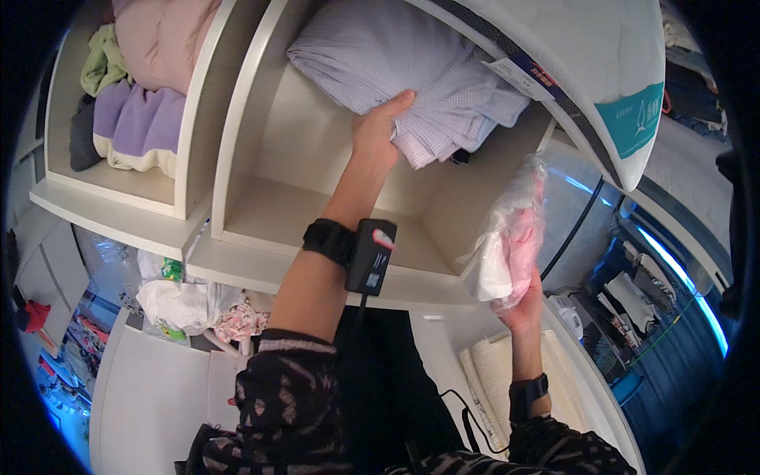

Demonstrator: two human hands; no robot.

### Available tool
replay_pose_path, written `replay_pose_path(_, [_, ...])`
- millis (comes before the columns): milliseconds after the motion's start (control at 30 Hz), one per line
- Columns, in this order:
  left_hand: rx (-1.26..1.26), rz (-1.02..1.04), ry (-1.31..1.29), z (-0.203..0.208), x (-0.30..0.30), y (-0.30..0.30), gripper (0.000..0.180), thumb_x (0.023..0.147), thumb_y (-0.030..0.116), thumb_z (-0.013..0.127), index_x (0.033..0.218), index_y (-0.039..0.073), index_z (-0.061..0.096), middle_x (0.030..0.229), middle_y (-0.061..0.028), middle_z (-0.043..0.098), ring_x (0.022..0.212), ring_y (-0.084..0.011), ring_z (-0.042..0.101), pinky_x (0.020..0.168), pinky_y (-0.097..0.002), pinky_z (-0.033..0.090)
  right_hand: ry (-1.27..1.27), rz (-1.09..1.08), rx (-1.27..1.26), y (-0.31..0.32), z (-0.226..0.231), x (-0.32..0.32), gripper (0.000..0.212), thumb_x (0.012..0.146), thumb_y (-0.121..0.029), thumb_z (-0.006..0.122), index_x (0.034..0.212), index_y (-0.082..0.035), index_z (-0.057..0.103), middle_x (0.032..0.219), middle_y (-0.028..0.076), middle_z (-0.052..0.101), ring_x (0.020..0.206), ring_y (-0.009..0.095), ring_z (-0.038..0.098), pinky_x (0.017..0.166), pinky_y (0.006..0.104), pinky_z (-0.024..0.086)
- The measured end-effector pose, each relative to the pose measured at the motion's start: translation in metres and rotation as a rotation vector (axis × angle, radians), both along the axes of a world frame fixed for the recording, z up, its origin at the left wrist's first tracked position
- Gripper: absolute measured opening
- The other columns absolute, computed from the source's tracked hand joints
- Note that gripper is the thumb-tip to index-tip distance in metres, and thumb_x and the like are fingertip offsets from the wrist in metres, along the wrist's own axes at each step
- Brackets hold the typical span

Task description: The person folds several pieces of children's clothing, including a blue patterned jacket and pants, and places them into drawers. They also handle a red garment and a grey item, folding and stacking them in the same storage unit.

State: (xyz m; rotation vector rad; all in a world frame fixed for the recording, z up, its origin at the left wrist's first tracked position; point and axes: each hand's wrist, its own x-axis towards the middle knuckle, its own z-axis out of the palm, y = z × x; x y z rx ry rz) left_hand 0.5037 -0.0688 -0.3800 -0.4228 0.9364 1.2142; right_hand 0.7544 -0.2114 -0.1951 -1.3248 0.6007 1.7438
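Observation:
My left hand [378,131] reaches into a cream shelf compartment [313,142]. It grips the near edge of a folded bundle of pale lilac checked cloth [380,59]. The thumb lies along the fabric, and the other fingers are mostly hidden by it. At the lower right, outside the compartment, my right hand [521,309] is closed on the bottom of a clear plastic bag [518,237] with pink and white fabric inside. The bag stands upright above the hand, next to the shelf's right front corner.
A large white package with a teal patch [586,55] overhangs the upper right. In the left compartment are a pink puffy item [162,39] and purple-and-cream cloth [138,119]. Below lie white bagged cloth [182,305] and a cream folded towel [487,372]. A cable hangs from my left wrist device [370,257].

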Motion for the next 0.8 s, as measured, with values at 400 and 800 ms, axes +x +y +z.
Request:
replay_pose_path(400, [-0.242, -0.712, 0.056, -0.065, -0.004, 0.033, 0.095, 0.078, 0.069, 0.046, 0.144, 0.012, 0.006, 0.149, -0.0149, 0.01, 0.132, -0.0451, 0.016, 0.091, -0.0728, 0.02, -0.028, 0.033, -0.123, 0.002, 0.001, -0.018, 0.052, 0.086, -0.035, 0.053, 0.127, -0.005, 0.045, 0.125, 0.01, 0.053, 0.113, 0.025, 0.053, 0.096, 0.0405, 0.043])
replay_pose_path(800, [0.243, -1.387, 0.161, -0.012, -0.036, -0.053, 0.057, 0.061, 0.032, 0.08, 0.102, -0.005, 0.062, 0.1, -0.0165, 0.064, 0.086, -0.0247, 0.063, 0.078, -0.0343, 0.049, -0.131, 0.49, -0.155, 0.019, -0.06, -0.077, 0.039, 0.085, -0.018, 0.061, 0.12, -0.005, 0.048, 0.116, 0.007, 0.057, 0.106, 0.02, 0.056, 0.091, 0.0369, 0.046])
